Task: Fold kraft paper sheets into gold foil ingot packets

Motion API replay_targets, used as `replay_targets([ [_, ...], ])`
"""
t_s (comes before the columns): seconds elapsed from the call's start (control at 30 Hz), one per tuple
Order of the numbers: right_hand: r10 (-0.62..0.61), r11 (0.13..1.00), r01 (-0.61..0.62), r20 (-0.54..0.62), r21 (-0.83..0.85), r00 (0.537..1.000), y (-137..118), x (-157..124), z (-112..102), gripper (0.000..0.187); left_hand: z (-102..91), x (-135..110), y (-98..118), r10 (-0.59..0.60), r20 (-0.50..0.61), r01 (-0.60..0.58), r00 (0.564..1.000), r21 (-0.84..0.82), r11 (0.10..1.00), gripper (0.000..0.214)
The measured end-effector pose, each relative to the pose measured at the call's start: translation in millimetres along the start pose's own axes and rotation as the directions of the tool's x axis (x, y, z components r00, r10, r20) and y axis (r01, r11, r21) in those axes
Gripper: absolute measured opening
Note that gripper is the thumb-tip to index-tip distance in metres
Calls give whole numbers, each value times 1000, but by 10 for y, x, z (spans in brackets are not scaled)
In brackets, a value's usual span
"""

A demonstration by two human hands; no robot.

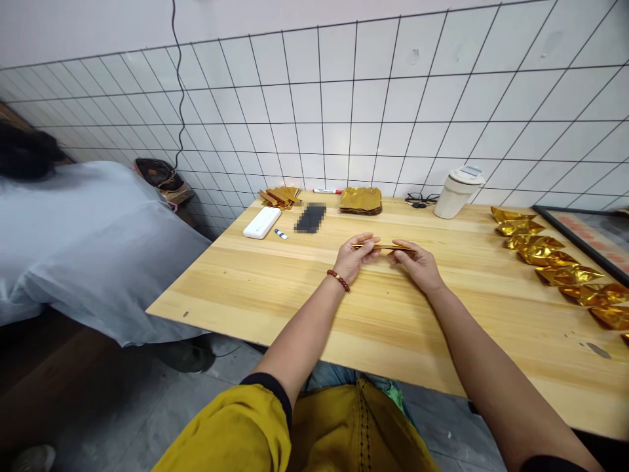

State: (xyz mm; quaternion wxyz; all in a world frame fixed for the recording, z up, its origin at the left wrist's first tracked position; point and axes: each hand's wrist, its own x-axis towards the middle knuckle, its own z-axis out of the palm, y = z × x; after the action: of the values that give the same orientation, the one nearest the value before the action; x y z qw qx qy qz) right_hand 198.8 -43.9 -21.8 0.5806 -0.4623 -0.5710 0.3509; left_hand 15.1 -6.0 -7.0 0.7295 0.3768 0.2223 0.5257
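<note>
With fingers (365, 248) of left hand (349, 261) and right hand (422, 266), pinching one thin gold strip (386, 247) between them; beyond the fingers, one gold stack (361, 198); to their right, eight visible folded gold pieces (570, 275).

One cup (451, 196) has one gold stack (361, 199) at nine o'clock. Eight folded gold pieces (569, 275) show at four o'clock.

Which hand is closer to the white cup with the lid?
Right. The right hand is on the near side of the white cup, a little to its left; the left hand is farther left.
</note>
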Motion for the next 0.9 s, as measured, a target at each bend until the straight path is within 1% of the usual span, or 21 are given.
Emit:
replay_targets([
  [0.17,2,999,-3,10,44,1000,-38,5,-39,54,-13,-3,-40,50,81,-58,995,93,994,52],
  [0.23,3,999,-3,9,38,1000,-20,10,-53,56,-26,3,-57,51,94,-62,994,112,992,57],
  [0.33,-4,1000,4,18,8,1000,11,11,-59,57,-50,11,-63,46,94,-56,994,104,993,57],
  [0.5,7,999,-5,61,-31,998,7,-4,-49,59,-62,10,-33,31,65,-38,997,109,993,56],
  [0.63,41,998,-38,70,-49,997,-9,-12,-50,60,-42,17,-21,17,-9,-15,1000,180,984,48],
  [0.73,82,997,-81,70,-11,994,6,-2,-48,62,-29,28,-27,22,-50,-10,998,229,973,39],
  [0.8,124,991,-126,53,36,991,23,8,-39,64,-24,32,-35,26,-54,-11,998,261,965,35],
  [0.9,160,981,-163,36,107,986,42,21,-14,66,-16,26,-43,26,-42,-13,999,287,958,36],
])
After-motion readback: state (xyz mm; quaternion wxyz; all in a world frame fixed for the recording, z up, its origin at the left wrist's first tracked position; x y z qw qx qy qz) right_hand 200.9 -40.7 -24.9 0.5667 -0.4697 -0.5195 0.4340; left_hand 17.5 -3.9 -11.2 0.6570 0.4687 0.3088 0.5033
